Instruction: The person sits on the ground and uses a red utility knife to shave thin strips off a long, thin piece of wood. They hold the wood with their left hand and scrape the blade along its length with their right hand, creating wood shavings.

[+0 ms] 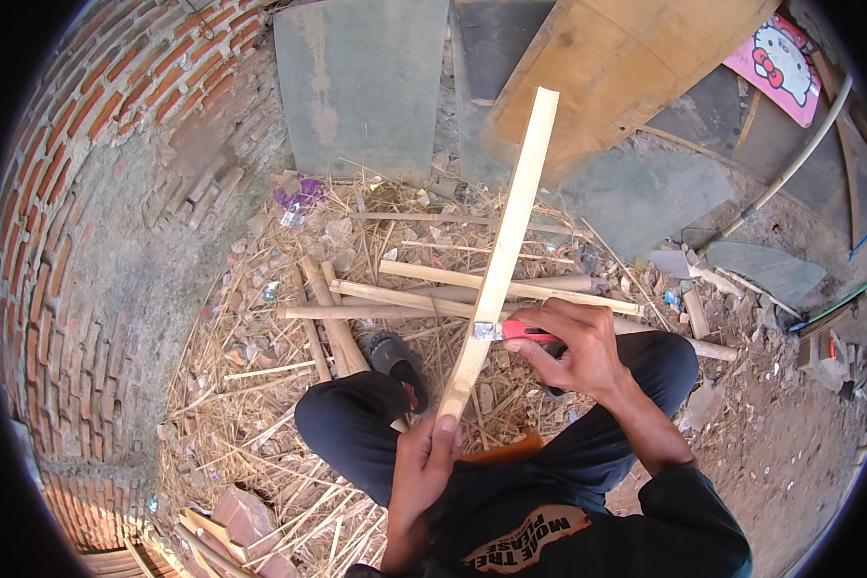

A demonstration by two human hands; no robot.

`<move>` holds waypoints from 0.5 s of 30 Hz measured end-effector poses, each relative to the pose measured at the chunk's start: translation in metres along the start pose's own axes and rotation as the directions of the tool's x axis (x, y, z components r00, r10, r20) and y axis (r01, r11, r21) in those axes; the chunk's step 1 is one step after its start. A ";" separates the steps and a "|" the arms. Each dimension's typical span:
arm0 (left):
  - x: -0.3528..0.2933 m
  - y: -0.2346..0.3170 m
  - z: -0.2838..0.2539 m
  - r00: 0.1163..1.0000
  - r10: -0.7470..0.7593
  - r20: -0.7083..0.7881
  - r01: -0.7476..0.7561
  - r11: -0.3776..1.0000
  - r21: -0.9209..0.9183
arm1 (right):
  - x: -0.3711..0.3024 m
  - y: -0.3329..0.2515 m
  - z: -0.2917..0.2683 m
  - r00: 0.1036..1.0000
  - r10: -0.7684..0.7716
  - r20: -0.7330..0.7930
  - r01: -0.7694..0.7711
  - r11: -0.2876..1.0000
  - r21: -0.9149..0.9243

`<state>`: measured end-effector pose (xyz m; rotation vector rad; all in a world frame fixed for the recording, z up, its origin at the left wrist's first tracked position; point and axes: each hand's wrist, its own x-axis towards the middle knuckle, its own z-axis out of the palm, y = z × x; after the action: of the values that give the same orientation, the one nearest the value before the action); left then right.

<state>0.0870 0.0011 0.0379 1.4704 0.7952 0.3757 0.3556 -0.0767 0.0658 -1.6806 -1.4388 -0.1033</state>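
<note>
My left hand point(424, 459) grips the lower end of a long pale bamboo strip point(516, 214), thumb lying along its face. The strip slants up and away from me, slightly to the right. In my right hand point(576, 349) is a red utility knife point(528, 331), fingers wrapped round its handle. Its short metal blade lies across the strip, a little below the strip's middle. Whether the edge bites into the bamboo I cannot tell. Beyond and below the strip, several split bamboo pieces point(559, 295) lie crossed on the ground.
Straw and shavings point(250, 424) cover the ground around my shoes. A brick wall point(58, 260) rises at the left. Grey boards point(361, 96) and a brown board point(636, 67) lean at the back. A pale pipe point(790, 164) and a pink cartoon panel point(778, 69) are at the far right.
</note>
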 end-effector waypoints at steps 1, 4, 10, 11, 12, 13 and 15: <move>-0.002 -0.002 -0.001 1.000 -0.008 0.000 0.008 1.000 0.011 | 0.003 0.000 -0.003 1.000 -0.004 0.019 0.004 1.000 -0.001; -0.008 -0.007 -0.003 0.998 -0.053 -0.022 0.052 0.998 -0.022 | 0.005 0.005 -0.003 0.998 -0.026 0.065 0.027 0.999 -0.025; -0.016 -0.010 -0.008 0.995 -0.092 -0.035 0.090 0.995 -0.052 | 0.014 0.001 -0.002 0.997 -0.033 0.076 0.033 0.999 -0.004; -0.018 -0.010 -0.009 0.995 -0.098 -0.035 0.096 0.994 -0.056 | 0.017 0.002 -0.003 0.996 -0.028 0.081 0.029 0.999 -0.013; -0.019 -0.009 -0.010 0.994 -0.104 -0.034 0.102 0.993 -0.061 | 0.020 0.002 -0.004 0.996 -0.024 0.086 0.026 0.999 -0.023; -0.021 -0.010 -0.011 0.993 -0.110 -0.034 0.108 0.992 -0.066 | 0.023 0.003 -0.005 0.996 -0.019 0.091 0.022 0.999 -0.032; -0.028 -0.018 -0.016 0.994 -0.105 -0.035 0.103 0.992 -0.071 | 0.028 0.007 -0.002 0.997 0.000 0.075 0.001 1.000 -0.014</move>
<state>0.0527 -0.0079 0.0283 1.3553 0.8780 0.3498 0.3713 -0.0566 0.0789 -1.7117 -1.4967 -0.0511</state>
